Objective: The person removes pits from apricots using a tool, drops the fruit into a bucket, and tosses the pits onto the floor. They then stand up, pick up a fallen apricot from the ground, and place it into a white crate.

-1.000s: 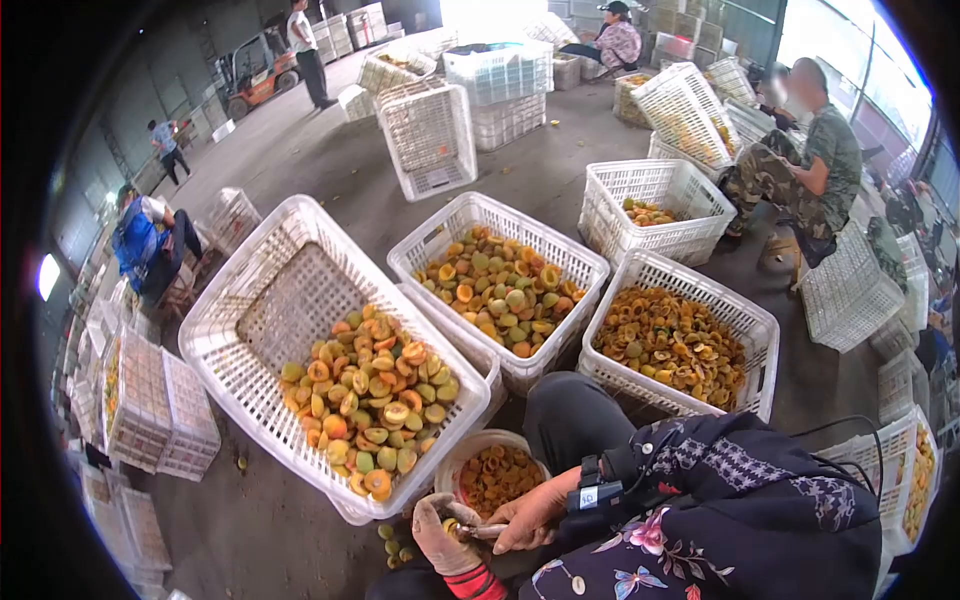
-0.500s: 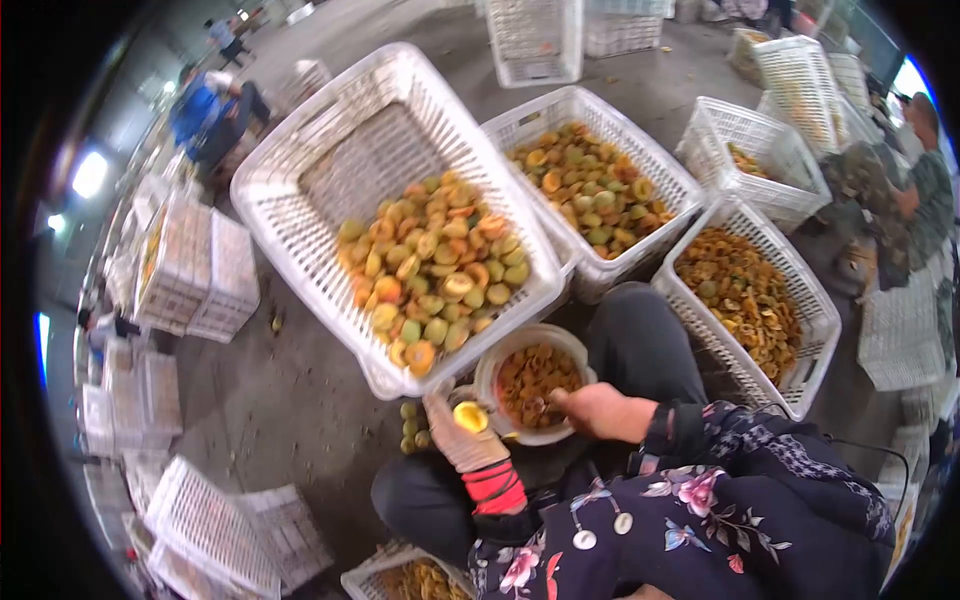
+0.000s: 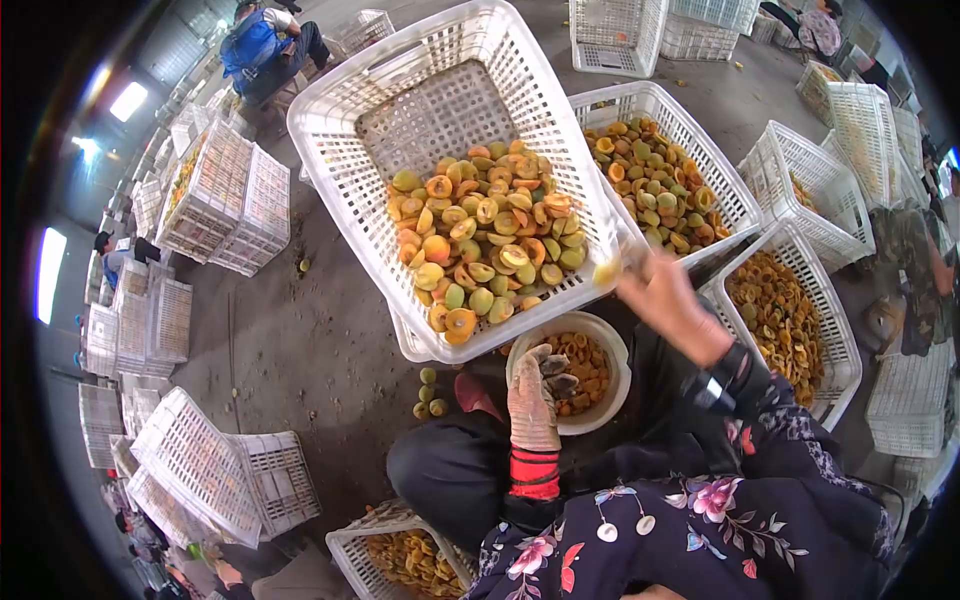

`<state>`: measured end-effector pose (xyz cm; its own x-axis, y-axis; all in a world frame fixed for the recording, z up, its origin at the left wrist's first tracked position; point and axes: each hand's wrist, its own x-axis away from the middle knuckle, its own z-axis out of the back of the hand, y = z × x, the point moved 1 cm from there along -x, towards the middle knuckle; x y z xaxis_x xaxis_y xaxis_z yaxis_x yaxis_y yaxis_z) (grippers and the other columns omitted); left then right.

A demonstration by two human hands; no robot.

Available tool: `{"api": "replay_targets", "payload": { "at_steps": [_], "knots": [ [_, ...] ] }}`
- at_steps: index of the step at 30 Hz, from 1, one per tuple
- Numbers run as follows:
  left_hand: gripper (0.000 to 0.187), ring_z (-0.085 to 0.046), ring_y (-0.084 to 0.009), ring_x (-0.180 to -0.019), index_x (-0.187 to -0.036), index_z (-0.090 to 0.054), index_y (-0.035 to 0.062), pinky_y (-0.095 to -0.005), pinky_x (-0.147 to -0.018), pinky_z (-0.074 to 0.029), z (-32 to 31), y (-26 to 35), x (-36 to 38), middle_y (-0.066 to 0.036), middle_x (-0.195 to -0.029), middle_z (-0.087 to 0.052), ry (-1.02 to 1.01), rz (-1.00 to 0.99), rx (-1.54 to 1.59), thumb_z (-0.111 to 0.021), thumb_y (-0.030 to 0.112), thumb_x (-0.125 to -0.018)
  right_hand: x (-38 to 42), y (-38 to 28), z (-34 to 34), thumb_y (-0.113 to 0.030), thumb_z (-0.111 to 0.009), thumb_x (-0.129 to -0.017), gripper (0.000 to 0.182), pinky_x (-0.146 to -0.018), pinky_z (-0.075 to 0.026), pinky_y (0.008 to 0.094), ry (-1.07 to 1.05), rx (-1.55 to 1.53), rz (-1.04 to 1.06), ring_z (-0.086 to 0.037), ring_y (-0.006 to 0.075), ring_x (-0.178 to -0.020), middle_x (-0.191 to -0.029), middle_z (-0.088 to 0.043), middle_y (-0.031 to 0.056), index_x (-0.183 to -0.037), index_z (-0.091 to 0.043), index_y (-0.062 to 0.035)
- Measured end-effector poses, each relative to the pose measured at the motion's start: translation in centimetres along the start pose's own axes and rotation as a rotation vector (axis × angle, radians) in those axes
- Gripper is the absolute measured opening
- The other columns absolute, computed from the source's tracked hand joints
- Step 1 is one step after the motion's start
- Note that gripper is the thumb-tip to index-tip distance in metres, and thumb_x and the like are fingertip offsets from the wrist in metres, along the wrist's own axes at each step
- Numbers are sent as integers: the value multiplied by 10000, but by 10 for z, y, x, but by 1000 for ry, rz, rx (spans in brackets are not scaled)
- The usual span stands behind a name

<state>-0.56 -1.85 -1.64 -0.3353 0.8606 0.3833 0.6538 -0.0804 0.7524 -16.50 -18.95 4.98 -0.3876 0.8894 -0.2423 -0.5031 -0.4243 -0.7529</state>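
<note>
My left hand, in a stained glove with a red band at the wrist, is over the near rim of a white bucket. Its fingers are loosely bent and apart, with nothing visible in them. Brownish pieces fill much of the bucket. My bare right hand, smeared by motion, is at the right corner of a large tilted white crate. A blurred yellow apricot half shows at its fingertips. Many apricot halves lie in that crate.
Another crate of apricots stands behind, to the right. A crate of brown pieces is beside my right leg, another crate near my left. Several green fruits lie on the floor. A person in blue sits at the far left.
The apricot half has left my left hand. My right hand has moved from the bucket up to the crate corner, a yellow half at its fingertips. The view has shifted.
</note>
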Motion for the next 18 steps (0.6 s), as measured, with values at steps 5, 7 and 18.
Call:
{"api": "replay_targets", "payload": {
  "at_steps": [5,7,18],
  "knots": [
    [442,-643,-220,-671,-1155,-567,-15,-333,-617,-547,8,-9,-9,-150,-933,-662,97,-6,51,-471,392,-1011,-57,-3,-22,-254,-694,-836,398,-617,-515,400,-89,153,-78,-655,286,-678,-762,-640,181,-1117,-537,-20],
    [417,-660,-213,-753,-1150,-587,-14,-339,-646,-555,6,-10,-10,-142,-992,-669,115,-26,31,-470,364,-1015,-60,6,-76,-268,-667,-842,342,-614,-507,449,-217,194,19,-645,346,-681,-725,-625,175,-1051,-531,-34],
    [337,-566,-148,-1077,-1263,-570,-8,-276,-961,-437,15,-10,-18,-67,-1198,-619,313,-220,-4,-546,190,-992,-57,10,-128,-220,-649,-783,271,-615,-484,509,-196,191,115,-617,445,-715,-710,-610,246,-870,-550,17]
  ]
}}
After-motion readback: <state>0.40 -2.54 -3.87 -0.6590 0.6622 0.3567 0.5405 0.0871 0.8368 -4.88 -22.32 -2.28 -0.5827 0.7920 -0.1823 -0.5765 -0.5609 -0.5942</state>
